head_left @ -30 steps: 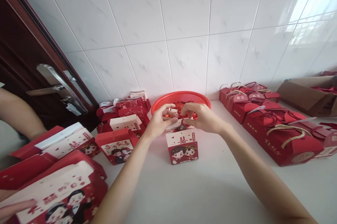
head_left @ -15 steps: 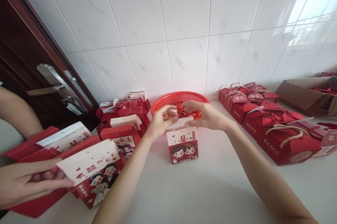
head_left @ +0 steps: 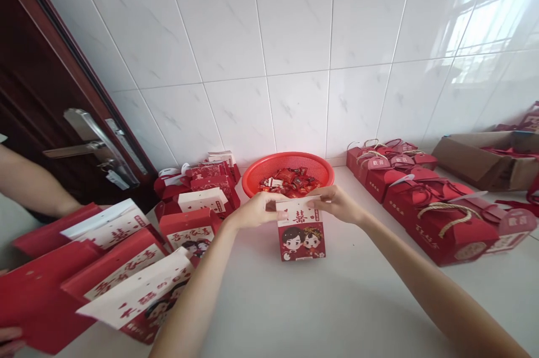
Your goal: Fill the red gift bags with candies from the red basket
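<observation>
A small red and white box (head_left: 301,241) with two cartoon figures stands upright on the white table, its front facing me. My left hand (head_left: 261,209) grips the left side of its white top edge, thumb on the front. At the right end of that edge, my right hand (head_left: 338,203) pinches the top with its fingers together. Just behind the box sits a red plastic basket (head_left: 290,157), which holds several wrapped sweets (head_left: 290,178). The inside of the box cannot be seen.
Several red and white boxes (head_left: 126,268) crowd the left side, beside another person's arm (head_left: 37,184). Red boxes with rope handles (head_left: 446,229) line the right, near an open cardboard box (head_left: 467,164). A tiled wall (head_left: 295,21) rises behind.
Both my hands have come down from above the basket onto the box's top edge, and the two top flaps now lie together. The other person's hand has moved away from the boxes at the left.
</observation>
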The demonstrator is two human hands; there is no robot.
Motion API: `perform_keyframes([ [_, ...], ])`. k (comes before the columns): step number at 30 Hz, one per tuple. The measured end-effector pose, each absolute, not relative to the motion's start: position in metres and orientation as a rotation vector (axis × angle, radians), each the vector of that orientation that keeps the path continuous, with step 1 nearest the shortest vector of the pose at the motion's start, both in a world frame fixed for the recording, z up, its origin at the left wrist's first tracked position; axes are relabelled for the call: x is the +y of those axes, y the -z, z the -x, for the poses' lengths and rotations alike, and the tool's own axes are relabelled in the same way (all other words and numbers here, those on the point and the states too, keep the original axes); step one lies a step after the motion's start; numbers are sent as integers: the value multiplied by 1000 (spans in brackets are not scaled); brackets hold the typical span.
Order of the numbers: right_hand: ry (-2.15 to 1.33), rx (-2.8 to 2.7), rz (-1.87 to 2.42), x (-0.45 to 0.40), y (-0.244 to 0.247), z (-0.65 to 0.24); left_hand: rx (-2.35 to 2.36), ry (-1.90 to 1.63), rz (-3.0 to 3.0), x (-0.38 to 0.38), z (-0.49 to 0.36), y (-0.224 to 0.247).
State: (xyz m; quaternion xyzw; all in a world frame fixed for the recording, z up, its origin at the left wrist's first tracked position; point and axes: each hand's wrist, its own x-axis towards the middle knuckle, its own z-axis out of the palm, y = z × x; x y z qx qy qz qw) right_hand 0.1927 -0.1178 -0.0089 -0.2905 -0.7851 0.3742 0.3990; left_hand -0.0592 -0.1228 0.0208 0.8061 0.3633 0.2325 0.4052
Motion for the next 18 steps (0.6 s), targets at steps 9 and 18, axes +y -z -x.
perform_keyframes([
  [9,-1153,-1779,678,-123,-4,-196,916,-1025,-2005,-122,48,-14],
  [18,-1228,-1731,716,-124,-11,-197,957,-1291,-2045,-125,45,-15],
])
